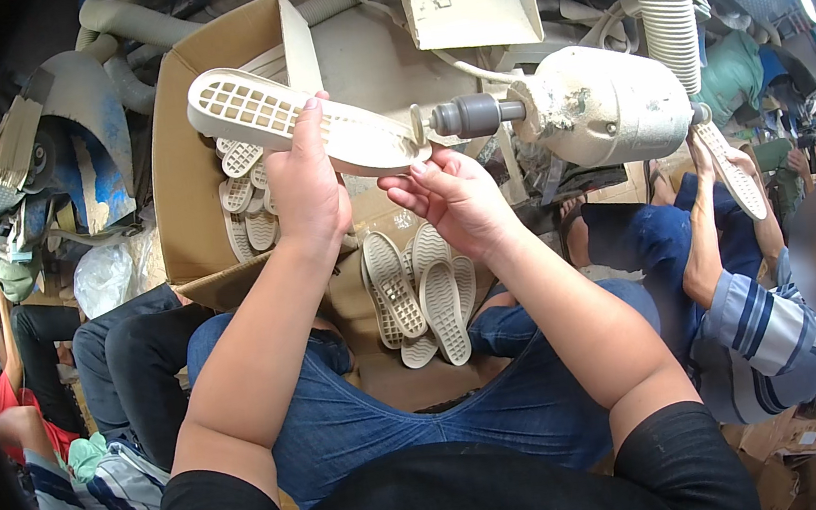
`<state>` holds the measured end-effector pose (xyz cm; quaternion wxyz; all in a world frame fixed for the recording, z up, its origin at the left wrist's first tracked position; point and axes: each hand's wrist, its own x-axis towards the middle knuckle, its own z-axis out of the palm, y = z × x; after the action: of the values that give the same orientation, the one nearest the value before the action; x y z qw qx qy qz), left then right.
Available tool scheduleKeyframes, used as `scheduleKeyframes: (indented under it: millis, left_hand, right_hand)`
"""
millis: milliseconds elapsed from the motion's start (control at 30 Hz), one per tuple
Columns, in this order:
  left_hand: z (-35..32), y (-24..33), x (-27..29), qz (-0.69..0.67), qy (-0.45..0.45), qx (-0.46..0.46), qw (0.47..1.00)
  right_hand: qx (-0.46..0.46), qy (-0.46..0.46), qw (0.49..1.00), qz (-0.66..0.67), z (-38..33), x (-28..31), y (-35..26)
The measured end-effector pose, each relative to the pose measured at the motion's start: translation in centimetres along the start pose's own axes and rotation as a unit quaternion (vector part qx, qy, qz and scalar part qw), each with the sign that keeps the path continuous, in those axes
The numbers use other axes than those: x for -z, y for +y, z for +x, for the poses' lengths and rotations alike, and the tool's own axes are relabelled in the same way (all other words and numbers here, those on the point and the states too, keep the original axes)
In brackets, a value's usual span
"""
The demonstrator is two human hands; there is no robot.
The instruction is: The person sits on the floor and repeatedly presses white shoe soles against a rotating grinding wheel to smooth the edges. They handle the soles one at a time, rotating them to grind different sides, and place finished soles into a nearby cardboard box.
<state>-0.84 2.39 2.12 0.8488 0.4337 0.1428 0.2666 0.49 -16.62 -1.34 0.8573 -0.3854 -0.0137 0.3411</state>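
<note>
A cream shoe sole (362, 139), with a square grid moulded into its far-left end, is held up level in front of me. My left hand (308, 191) is closed round its near edge, the thumb lying over the top. At the sole's right end my right hand (462, 200) pinches the edge between thumb and fingertips, the other fingers curled below. That end touches or nearly touches a small disc (418, 125) on the dark spindle (468, 117) of a cream motor (603, 107); the exact contact cannot be made out.
Several soles (443, 301) lie in a cardboard box between my knees. A tall carton (180, 180) at the left holds more soles (241, 160). Above the motor hang a metal hood (470, 6) and a ribbed hose (658, 5). A co-worker at the right holds another sole (728, 168).
</note>
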Motion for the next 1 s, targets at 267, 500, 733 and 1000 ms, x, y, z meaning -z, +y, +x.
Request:
scheduleKeyframes:
  millis: [267,500,733,1000]
  left_hand:
    - [-1.7,1.3,-0.6,0.022,-0.008,-0.021,1.000]
    - [-4.8,1.6,-0.6,0.106,-0.042,-0.106,0.988]
    - [-7.9,1.8,1.1,0.273,-0.149,-0.198,0.930]
    - [-9.6,0.2,1.5,0.274,-0.227,-0.271,0.894]
  right_hand:
    - [0.021,-0.019,0.999,-0.020,-0.2,-0.3,-0.4]
    - [0.043,-0.042,0.998,0.005,0.2,0.5,0.2]
    - [0.039,-0.012,0.997,0.067,0.2,0.6,0.3]
    - [0.018,0.054,0.998,0.034,0.6,0.0,-0.3]
